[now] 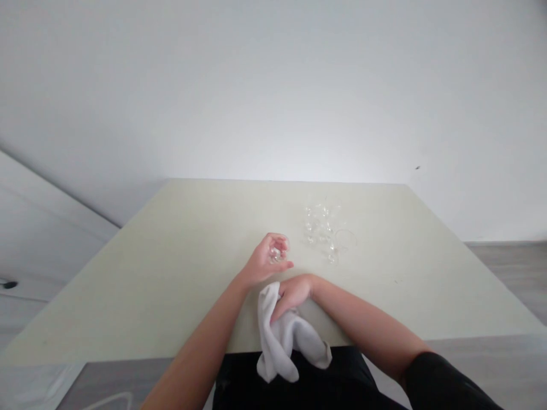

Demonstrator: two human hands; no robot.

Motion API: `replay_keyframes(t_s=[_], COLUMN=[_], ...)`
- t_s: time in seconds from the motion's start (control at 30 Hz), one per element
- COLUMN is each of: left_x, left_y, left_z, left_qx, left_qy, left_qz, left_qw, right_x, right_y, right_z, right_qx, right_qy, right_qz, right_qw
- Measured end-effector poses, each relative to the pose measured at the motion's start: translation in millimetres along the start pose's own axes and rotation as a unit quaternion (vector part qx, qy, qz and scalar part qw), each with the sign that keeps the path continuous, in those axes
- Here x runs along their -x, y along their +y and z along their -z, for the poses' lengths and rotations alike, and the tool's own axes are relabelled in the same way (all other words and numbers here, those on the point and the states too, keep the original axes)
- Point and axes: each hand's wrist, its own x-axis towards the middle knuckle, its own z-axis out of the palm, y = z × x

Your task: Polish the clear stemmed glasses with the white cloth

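Observation:
My left hand (260, 263) is curled around a small clear glass (277, 256), held just above the table. Its transparent outline is faint, so its exact shape is hard to make out. Close below it, my right hand (297, 291) grips a whitish cloth (282, 336), fingers partly hidden in the folds. The cloth hangs down past the table's front edge over my lap. To the right of my left hand is a group of clear glasses (318, 223). Nearest me in that group is a clear glass (333, 253) with a round rim.
The pale table (171, 273) reaches back to a white wall (273, 102). A white cabinet (51, 222) with a dark knob (9, 284) stands at the left. Grey wood-look flooring (508, 273) shows at the right.

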Motion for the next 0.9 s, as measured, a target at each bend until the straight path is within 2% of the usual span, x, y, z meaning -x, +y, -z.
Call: replay_keyframes(t_s=[0.1, 0.2, 0.4, 0.57, 0.63, 0.73, 0.9], left_x=[4, 5, 3, -2, -4, -6, -6], left_y=[-2, -8, -23, -28, -29, -29, -28], left_z=[-12.7, -12.6, -5.9, -13.6, -15.8, -14.2, -8.1], left_qx=[-0.009, -0.091, -0.273, -0.365, -0.379, -0.364, -0.361], left_qy=[-0.029, -0.039, -0.07, -0.087, -0.093, -0.103, -0.159], left_qz=[0.006, 0.022, 0.029, 0.058, 0.045, -0.002, -0.078], left_qw=[1.0, 0.995, 0.959, 0.925, 0.92, 0.926, 0.916], right_x=[0, -1, -2, -2, -2, 1, 4], right_y=[-5, -6, 7, 7, 4, 3, 2], right_z=[-1, -3, 3, 5, 5, 6, 7], right_qx=[0.008, -0.007, 0.021, 0.057, 0.063, 0.081, 0.101], right_qy=[-0.032, -0.059, -0.037, -0.032, -0.027, -0.019, -0.018], right_qz=[-0.007, -0.042, -0.053, -0.081, -0.102, -0.107, -0.101], right_qw=[0.999, 0.997, 0.998, 0.995, 0.992, 0.991, 0.99])
